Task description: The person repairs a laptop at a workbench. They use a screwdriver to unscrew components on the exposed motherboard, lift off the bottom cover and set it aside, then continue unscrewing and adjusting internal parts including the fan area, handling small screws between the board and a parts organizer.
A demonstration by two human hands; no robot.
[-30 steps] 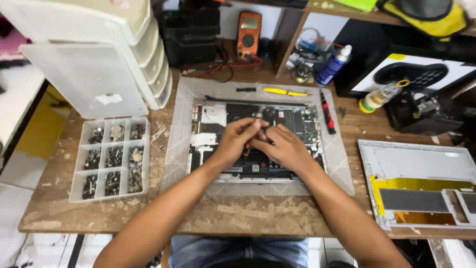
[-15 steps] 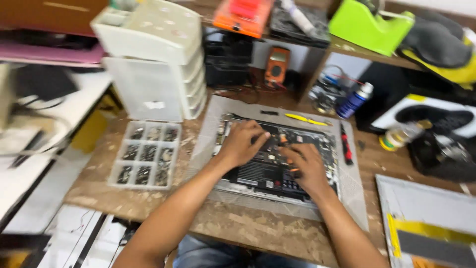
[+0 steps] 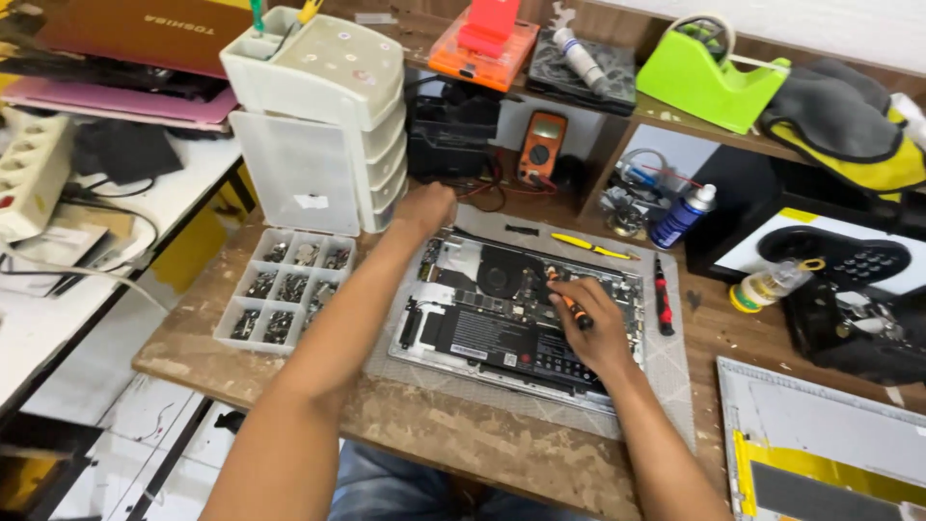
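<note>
An opened laptop (image 3: 502, 333) lies bottom-up on a grey mat (image 3: 666, 381), its fan, board and black battery exposed. My right hand (image 3: 590, 323) rests on the board and holds an orange-handled screwdriver (image 3: 569, 304), tip toward the fan area. My left hand (image 3: 424, 207) is stretched out past the laptop's far left corner, fingers curled, near the white drawer unit (image 3: 323, 125). Whether it holds anything is hidden.
A tray of sorted screws (image 3: 285, 289) sits left of the mat. A yellow tool (image 3: 590, 245), a red-black screwdriver (image 3: 662, 292), a blue spray can (image 3: 683, 216) and an orange multimeter (image 3: 541, 147) lie beyond. The laptop's cover (image 3: 830, 444) lies at right.
My left hand has left the laptop and reached out toward the drawer unit. My right hand stays on the board, screwdriver now visible in it. The view tilted up and left.
</note>
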